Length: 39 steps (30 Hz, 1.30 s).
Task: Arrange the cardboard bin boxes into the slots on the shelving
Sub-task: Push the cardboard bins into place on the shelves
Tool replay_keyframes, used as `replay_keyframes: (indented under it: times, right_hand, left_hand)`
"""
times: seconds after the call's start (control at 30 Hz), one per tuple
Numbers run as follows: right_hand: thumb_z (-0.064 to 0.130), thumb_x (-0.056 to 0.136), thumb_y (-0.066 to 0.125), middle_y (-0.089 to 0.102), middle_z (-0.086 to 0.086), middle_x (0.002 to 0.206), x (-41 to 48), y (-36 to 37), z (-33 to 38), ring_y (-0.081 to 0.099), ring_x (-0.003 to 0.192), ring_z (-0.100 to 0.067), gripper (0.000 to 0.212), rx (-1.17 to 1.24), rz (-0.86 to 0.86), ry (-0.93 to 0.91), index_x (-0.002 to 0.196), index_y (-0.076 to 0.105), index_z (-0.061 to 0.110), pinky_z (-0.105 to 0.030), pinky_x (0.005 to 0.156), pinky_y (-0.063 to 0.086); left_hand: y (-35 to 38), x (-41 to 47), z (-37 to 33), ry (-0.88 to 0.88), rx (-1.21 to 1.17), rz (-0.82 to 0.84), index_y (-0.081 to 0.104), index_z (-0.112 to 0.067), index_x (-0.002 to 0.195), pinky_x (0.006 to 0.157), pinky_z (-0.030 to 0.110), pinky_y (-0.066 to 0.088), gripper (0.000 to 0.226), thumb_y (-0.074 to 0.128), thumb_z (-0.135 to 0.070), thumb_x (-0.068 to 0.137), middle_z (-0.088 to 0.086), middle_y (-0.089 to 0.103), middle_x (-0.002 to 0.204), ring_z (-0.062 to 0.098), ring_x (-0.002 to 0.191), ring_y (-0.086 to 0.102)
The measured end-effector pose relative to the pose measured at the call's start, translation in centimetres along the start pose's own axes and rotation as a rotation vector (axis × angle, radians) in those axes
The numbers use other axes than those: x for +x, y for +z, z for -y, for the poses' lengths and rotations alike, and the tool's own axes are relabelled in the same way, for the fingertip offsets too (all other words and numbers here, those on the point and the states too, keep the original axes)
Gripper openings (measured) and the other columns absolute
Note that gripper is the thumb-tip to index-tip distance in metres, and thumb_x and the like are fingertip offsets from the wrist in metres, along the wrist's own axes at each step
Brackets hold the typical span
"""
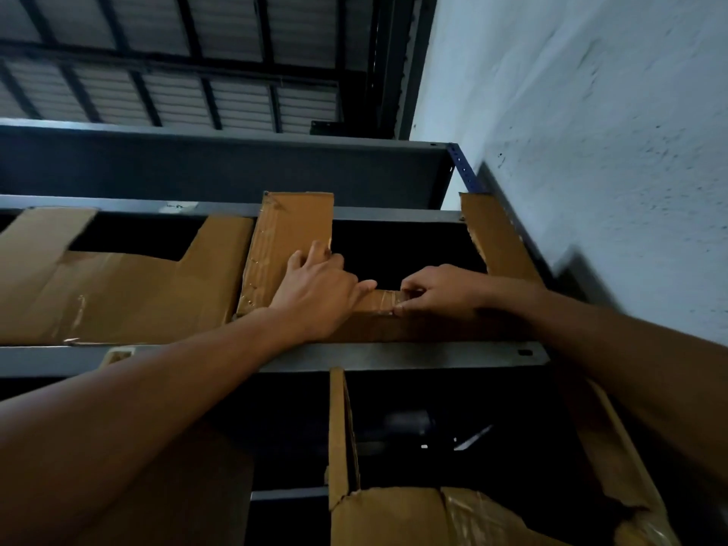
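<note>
A brown cardboard bin box (pixel 291 234) with a cut-out front sits in the right-hand slot of the grey metal shelving (pixel 394 356), seen from below. My left hand (pixel 319 293) lies on the box's left front panel, fingers hooked over the cut-out edge. My right hand (pixel 437 289) pinches the low taped front lip of the same box. The box's right panel (pixel 496 238) rises beside the blue upright. A second bin box (pixel 118 293) fills the slot to the left.
One shelf down, another cardboard bin box (pixel 394 514) stands in the right slot with dark items inside. A white wall (pixel 591 132) runs close along the shelving's right side. Overhead are a corrugated roof and dark beams (pixel 177 61).
</note>
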State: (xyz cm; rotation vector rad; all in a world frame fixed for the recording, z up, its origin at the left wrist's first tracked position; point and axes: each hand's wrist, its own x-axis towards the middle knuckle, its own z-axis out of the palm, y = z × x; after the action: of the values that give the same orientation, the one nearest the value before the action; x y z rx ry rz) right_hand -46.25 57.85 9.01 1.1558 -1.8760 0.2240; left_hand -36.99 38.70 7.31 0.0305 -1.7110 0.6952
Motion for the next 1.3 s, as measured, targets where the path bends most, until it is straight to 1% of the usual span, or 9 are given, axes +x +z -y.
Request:
replay_keyframes:
  times: [0.2,0.3,0.4,0.57,0.63,0.83,1.07,1.17,1.3]
  right_hand:
    - [0.054,0.094,0.049,0.059,0.004,0.100,0.7,6.5,-2.8,0.056,0.101,-0.021,0.020,-0.005,-0.115,0.118,0.092,0.049,0.034,-0.042,0.092,0.039]
    - [0.057,0.095,0.044,0.063,-0.003,0.108,1.0,7.6,-3.8,0.058,0.103,-0.024,0.024,0.056,-0.142,0.165,0.094,0.052,0.035,-0.039,0.087,0.041]
    - [0.061,0.092,0.045,0.061,0.000,0.094,0.9,7.7,-4.2,0.059,0.091,-0.020,0.028,0.131,-0.156,0.169,0.091,0.056,0.035,-0.034,0.072,0.044]
    - [0.059,0.086,0.060,0.055,0.003,0.067,0.2,6.7,-4.3,0.054,0.064,-0.012,0.042,0.142,-0.254,0.195,0.066,0.058,0.022,-0.028,0.051,0.035]
    - [0.062,0.084,0.061,0.054,0.000,0.066,0.0,6.3,-4.3,0.053,0.063,-0.014,0.048,0.095,-0.267,0.205,0.063,0.053,0.020,-0.030,0.051,0.034]
    - [0.064,0.086,0.058,0.057,0.000,0.075,-0.3,4.2,-4.4,0.054,0.070,-0.015,0.047,0.071,-0.169,0.203,0.070,0.055,0.020,-0.029,0.055,0.036]
    - [0.064,0.082,0.063,0.056,0.000,0.068,-0.1,5.6,-5.0,0.053,0.063,-0.014,0.050,0.147,-0.190,0.223,0.066,0.056,0.018,-0.029,0.053,0.035]
    - [0.067,0.082,0.060,0.057,0.001,0.074,0.0,6.4,-5.0,0.054,0.068,-0.014,0.049,0.109,-0.235,0.233,0.068,0.053,0.021,-0.029,0.054,0.036]
    - [0.066,0.083,0.059,0.060,-0.001,0.077,0.4,4.9,-4.9,0.057,0.071,-0.015,0.048,0.085,-0.114,0.229,0.072,0.058,0.019,-0.029,0.057,0.041]
  left_hand:
    - [3.8,0.8,-1.8,-0.072,0.003,0.192,0.066,-0.021,0.113,0.114,0.058,0.018,0.051,0.024,-0.049,0.104,0.009,0.048,0.138,0.031,0.140,0.020]
    - [5.0,1.6,-2.6,-0.093,-0.025,0.248,0.062,-0.019,0.122,0.116,0.060,0.012,0.051,0.024,-0.048,0.105,0.009,0.045,0.143,0.032,0.142,0.015]
    - [5.5,2.0,-2.5,-0.095,-0.074,0.264,0.060,-0.020,0.126,0.116,0.062,0.009,0.051,0.025,-0.049,0.104,0.007,0.047,0.142,0.032,0.141,0.015]
    - [5.7,1.8,-1.8,-0.068,-0.181,0.211,0.065,-0.017,0.096,0.116,0.059,0.012,0.049,0.029,-0.050,0.103,0.009,0.056,0.124,0.032,0.137,0.021]
    - [5.8,1.7,-1.4,-0.044,-0.253,0.156,0.061,-0.017,0.084,0.115,0.056,0.016,0.045,0.035,-0.050,0.101,0.010,0.059,0.114,0.031,0.138,0.023]
    - [5.3,1.8,-1.3,-0.025,-0.330,0.045,0.068,-0.010,0.086,0.114,0.050,0.019,0.054,0.039,-0.053,0.099,0.009,0.064,0.106,0.029,0.137,0.027]
    - [5.6,1.2,-2.6,-0.090,-0.352,0.139,0.067,-0.013,0.098,0.118,0.052,0.011,0.041,0.039,-0.043,0.102,0.015,0.051,0.134,0.029,0.144,0.014]
    - [5.8,1.4,-2.5,-0.088,-0.332,0.170,0.063,-0.021,0.091,0.118,0.053,0.010,0.039,0.036,-0.047,0.102,0.014,0.050,0.136,0.029,0.145,0.013]
    - [5.0,1.7,-2.0,-0.103,-0.352,0.231,0.055,-0.029,0.079,0.117,0.050,0.014,0.035,0.037,-0.050,0.101,0.015,0.049,0.134,0.031,0.144,0.014]
